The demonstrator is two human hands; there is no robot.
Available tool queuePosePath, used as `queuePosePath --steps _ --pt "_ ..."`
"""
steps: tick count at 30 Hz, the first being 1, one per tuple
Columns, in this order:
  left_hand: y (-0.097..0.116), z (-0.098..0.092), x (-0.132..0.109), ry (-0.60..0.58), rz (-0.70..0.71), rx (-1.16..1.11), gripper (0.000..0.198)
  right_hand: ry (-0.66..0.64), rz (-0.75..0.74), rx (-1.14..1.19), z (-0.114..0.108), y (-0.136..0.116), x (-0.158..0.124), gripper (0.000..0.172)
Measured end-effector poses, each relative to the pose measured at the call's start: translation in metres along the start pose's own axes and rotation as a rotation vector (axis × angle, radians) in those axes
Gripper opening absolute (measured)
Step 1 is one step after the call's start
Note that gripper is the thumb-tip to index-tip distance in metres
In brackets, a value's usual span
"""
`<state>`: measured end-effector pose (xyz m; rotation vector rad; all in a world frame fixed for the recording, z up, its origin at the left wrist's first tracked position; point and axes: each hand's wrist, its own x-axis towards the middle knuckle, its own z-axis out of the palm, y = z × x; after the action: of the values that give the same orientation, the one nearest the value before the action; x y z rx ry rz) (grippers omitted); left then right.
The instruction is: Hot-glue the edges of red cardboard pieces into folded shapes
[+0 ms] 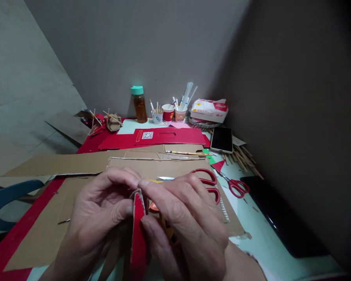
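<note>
A narrow red cardboard strip (138,238) with a ragged brown edge stands upright between my hands, near the camera. My left hand (101,210) pinches its top end from the left, thumb against the side. From the right, my right hand (183,218) grips the same end, with the forefinger on the tip and the thumb below. Fingers hide part of the top edge. Just beyond my right hand lie large red-handled scissors (213,177), partly covered by it. Something orange and yellow below the fingers is mostly hidden.
Brown cardboard sheets (152,166) and a red card panel (175,136) cover much of the table. Smaller red scissors (236,187), a phone (221,139) and a black slab (280,214) lie right. A bottle (139,107), cups (168,114) and a tissue pack (209,110) stand behind.
</note>
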<state>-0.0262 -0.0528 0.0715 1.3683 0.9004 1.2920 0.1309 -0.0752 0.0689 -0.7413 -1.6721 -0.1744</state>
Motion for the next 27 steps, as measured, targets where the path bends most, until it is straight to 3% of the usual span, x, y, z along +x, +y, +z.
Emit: queuePosePath --steps 13,18,24,27 --pt "0.000 0.000 0.002 0.030 0.056 0.064 0.012 -0.055 -0.030 -0.040 -0.005 0.004 -0.001 0.025" --pt "0.008 0.009 0.004 0.142 0.143 0.213 0.013 -0.085 -0.047 -0.079 -0.007 0.007 0.000 0.027" --pt "0.002 0.017 -0.001 0.152 0.258 0.342 0.019 -0.126 0.050 -0.004 -0.003 0.012 -0.003 0.013" --pt "-0.002 0.018 -0.001 0.138 0.196 0.379 0.017 -0.237 0.148 0.017 -0.001 0.016 -0.004 0.012"
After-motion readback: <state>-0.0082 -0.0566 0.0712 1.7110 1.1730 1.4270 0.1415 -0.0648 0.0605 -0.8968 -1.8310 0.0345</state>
